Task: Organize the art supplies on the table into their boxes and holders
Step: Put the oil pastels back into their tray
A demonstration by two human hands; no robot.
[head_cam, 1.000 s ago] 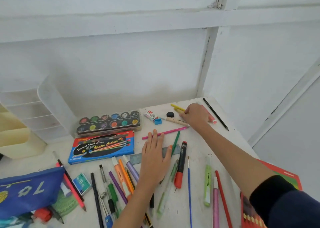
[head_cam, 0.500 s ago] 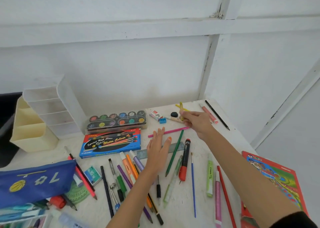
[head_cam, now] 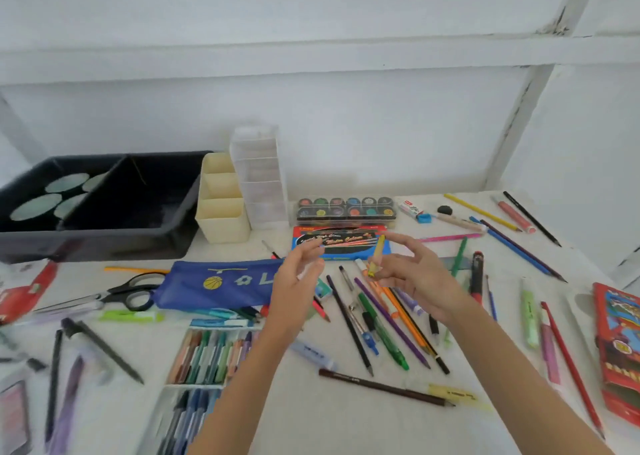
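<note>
My right hand [head_cam: 417,279] pinches a short yellow crayon [head_cam: 376,255], held nearly upright above the loose pens in the middle of the table. My left hand [head_cam: 298,281] hovers just to its left with relaxed, spread fingers and holds nothing. Behind the hands lie a blue watercolour box [head_cam: 341,245] and a clear case of paint pots [head_cam: 346,208]. A cream holder [head_cam: 221,208] and a clear tiered holder [head_cam: 259,177] stand at the back. A blue pencil pouch [head_cam: 218,283] lies left of my left hand.
A black bin [head_cam: 104,208] sits at the back left. Scissors [head_cam: 121,293], an open tray of pastels [head_cam: 207,357] and several pens and pencils are scattered across the white table [head_cam: 311,416]. A red crayon box [head_cam: 618,350] lies at the right edge.
My right hand lifted the yellow crayon from the back right and carried it left toward the middle. My left hand rose off the table. The view swung left, revealing the bin and holders.
</note>
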